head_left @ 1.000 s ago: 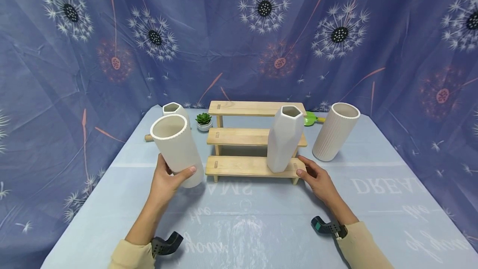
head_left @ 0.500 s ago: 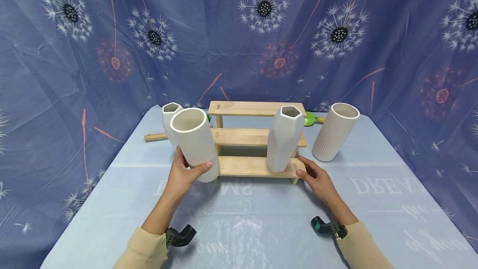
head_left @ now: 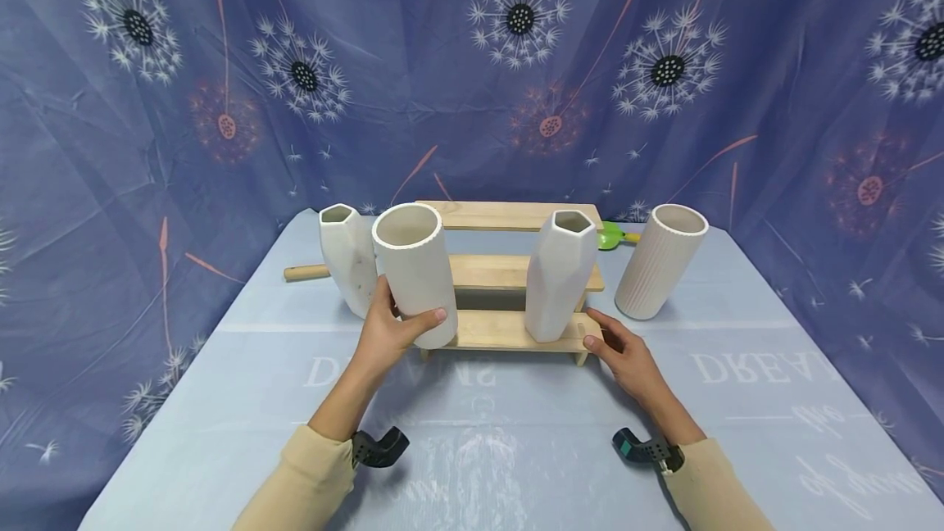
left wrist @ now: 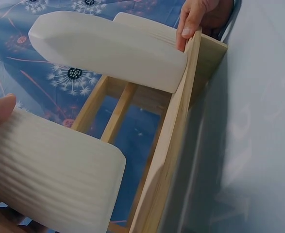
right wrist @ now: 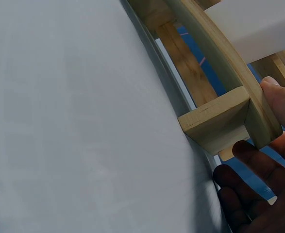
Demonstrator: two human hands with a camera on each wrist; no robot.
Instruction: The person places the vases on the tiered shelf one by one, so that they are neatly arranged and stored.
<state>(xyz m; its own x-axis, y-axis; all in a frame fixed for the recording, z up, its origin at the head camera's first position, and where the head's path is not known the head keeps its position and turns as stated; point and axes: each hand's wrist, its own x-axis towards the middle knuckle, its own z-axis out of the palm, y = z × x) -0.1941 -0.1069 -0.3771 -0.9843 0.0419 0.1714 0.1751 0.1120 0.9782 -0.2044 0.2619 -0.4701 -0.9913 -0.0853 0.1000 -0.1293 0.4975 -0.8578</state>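
My left hand (head_left: 394, 328) grips a white cylindrical vase (head_left: 419, 281), ribbed in the left wrist view, thumb on its near side. The vase leans slightly and hangs over the left end of the lowest tier of a three-tier wooden stand (head_left: 490, 328), with a gap beneath its base (left wrist: 114, 187). My right hand (head_left: 627, 355) holds the right end of that tier, its thumb (right wrist: 273, 90) on top and other fingers around the end and below. A white faceted vase (head_left: 562, 277) stands on the tier's right part.
Another white faceted vase (head_left: 347, 260) stands left of the stand, by a wooden handle (head_left: 306, 272). At right is a ribbed vase (head_left: 660, 262); behind it lies a green tool with a yellow handle (head_left: 610, 236). A patterned blue cloth (head_left: 413, 64) hangs behind the table.
My left hand has carried the cylindrical vase rightward and slightly away from me, from beside the stand to over its lowest tier. The potted succulent is now hidden. The right hand stays put.
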